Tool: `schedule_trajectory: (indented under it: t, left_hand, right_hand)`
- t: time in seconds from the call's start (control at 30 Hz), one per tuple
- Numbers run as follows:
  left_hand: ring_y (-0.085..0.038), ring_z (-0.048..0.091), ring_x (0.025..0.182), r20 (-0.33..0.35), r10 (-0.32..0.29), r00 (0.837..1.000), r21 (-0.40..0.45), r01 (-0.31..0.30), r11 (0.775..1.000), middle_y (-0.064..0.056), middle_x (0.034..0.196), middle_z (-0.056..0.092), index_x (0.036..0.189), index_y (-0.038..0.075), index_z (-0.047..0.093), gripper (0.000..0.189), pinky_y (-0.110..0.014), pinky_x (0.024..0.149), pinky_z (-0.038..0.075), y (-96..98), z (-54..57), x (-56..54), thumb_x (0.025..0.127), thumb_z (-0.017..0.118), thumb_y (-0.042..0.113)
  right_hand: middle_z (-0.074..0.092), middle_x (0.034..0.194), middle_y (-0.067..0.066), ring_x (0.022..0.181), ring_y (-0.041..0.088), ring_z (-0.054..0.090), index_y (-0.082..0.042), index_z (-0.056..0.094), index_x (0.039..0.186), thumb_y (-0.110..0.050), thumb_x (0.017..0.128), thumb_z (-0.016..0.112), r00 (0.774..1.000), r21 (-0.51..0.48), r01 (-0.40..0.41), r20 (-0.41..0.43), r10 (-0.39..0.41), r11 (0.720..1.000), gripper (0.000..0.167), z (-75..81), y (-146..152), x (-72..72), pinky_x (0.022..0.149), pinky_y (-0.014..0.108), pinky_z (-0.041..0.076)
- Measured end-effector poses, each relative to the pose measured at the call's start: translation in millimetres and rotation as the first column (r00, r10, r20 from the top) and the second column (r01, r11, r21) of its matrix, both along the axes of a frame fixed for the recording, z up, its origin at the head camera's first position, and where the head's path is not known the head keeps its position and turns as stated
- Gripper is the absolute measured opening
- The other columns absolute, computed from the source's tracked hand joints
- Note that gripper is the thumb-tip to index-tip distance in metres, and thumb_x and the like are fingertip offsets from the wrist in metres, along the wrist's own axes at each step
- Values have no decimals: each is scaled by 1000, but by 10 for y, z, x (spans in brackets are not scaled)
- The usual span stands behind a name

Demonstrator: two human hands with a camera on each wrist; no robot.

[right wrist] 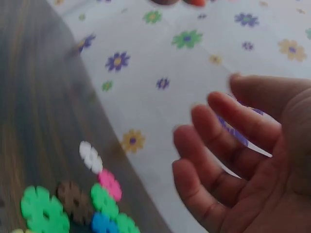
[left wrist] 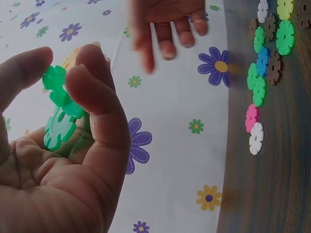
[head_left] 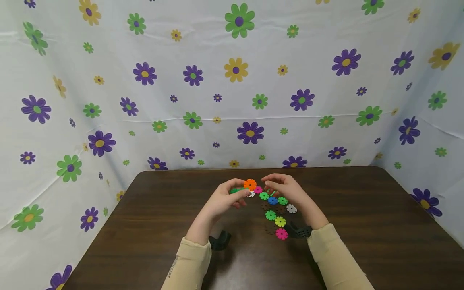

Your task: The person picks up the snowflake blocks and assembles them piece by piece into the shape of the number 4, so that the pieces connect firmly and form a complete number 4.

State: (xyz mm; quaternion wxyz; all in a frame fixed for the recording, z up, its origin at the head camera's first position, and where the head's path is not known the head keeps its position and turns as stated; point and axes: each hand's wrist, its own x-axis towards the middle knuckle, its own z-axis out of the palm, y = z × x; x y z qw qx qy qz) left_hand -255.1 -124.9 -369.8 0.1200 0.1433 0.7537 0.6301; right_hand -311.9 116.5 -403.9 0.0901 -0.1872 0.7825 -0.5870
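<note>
Above the table my left hand [head_left: 220, 198] pinches a small cluster of notched plastic discs between thumb and fingers. An orange disc [head_left: 250, 185] shows at its fingertips in the head view. Joined green discs [left wrist: 59, 128] stand over the palm in the left wrist view, partly covered by the thumb and fingers. My right hand [head_left: 288, 189] is a short way to the right, its fingers loosely bent and nothing between them, as the right wrist view shows. Beneath and between the hands lie loose discs, among them a white disc [left wrist: 256, 138] and a pink disc [left wrist: 251, 118].
More discs lie spread on the dark wooden table [head_left: 156, 233]: a blue disc [head_left: 272, 200], a yellow disc [head_left: 280, 221], a nearer pink disc [head_left: 281, 233], and several green and brown ones. A flowered cloth [head_left: 217, 86] hangs behind the table. Black mounts [head_left: 220, 241] sit at both wrists.
</note>
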Motion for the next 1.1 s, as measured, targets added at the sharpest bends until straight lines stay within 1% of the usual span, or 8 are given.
schedule_trajectory:
  t: [0.07, 0.13, 0.27, 0.37, 0.5, 0.57, 0.77, 1.1]
  left_hand:
    - [-21, 67, 77, -2, -8, 1000, 5, 8, 1000, -7, 91, 66, 130, 0, 52, 43, -46, 78, 54, 2, -5, -5, 95, 64, 22]
    - [-22, 67, 79, 1, -11, 1000, 10, 11, 1000, -8, 93, 66, 130, 2, 52, 44, -45, 78, 54, -3, -57, -38, 95, 65, 25]
    - [-22, 67, 80, -1, -16, 1000, 14, 16, 1000, -10, 95, 66, 130, 3, 53, 45, -41, 77, 55, -10, -59, -40, 94, 65, 27]
    - [-23, 67, 80, 1, -10, 1000, 13, 10, 1000, -10, 95, 67, 130, 3, 53, 45, -40, 77, 55, -17, -59, -35, 94, 66, 27]
    - [-23, 67, 81, 0, -14, 1000, 15, 14, 1000, -10, 97, 67, 130, 3, 53, 45, -41, 78, 54, -21, -62, -29, 94, 66, 27]
    - [-23, 67, 82, -3, -20, 1000, 13, 20, 1000, -10, 98, 67, 131, 4, 53, 47, -43, 79, 54, -25, -63, -30, 94, 66, 28]
    - [-24, 68, 84, -21, -27, 999, -4, 26, 1000, -10, 99, 67, 132, 4, 52, 52, -43, 79, 54, -42, -79, -46, 92, 67, 34]
    - [-23, 68, 84, -1, -25, 1000, -10, 25, 1000, -9, 98, 67, 132, 3, 52, 45, -45, 84, 53, -19, -54, -38, 95, 64, 26]
  right_hand:
    - [65, 103, 17, 87, 42, 58, 3, 63, 120, -19, 97, 61, 1000, 77, -21, -10, 22, 997, 32, -64, 37, -31, 75, 50, 52]
    - [65, 105, 15, 86, 39, 57, 3, 64, 118, -18, 95, 64, 999, 147, -41, -24, 45, 988, 31, -153, 68, -72, 74, 48, 52]
    - [63, 98, 10, 81, 29, 53, 0, 68, 115, -13, 91, 67, 996, 261, -63, -42, 77, 963, 27, -280, 89, -121, 68, 40, 48]
    - [63, 101, 9, 82, 22, 53, -4, 70, 114, -12, 88, 70, 994, 345, -54, -71, 84, 937, 26, -360, 86, -145, 67, 37, 46]
    - [61, 109, 9, 83, 21, 51, -9, 71, 116, -12, 85, 74, 993, 435, -42, -80, 85, 899, 31, -430, 71, -148, 68, 36, 45]
    - [58, 104, 9, 80, 22, 47, -11, 71, 117, -11, 84, 75, 993, 473, -37, -82, 86, 880, 33, -454, 57, -146, 66, 36, 42]
    - [53, 96, 5, 79, 20, 44, -15, 71, 119, -11, 84, 74, 985, 552, -28, -126, 117, 833, 35, -522, 26, -159, 66, 33, 38]
    - [49, 93, 3, 75, 20, 44, -19, 74, 112, -13, 86, 73, 977, 587, -3, -170, 127, 809, 27, -570, 23, -168, 66, 34, 38]
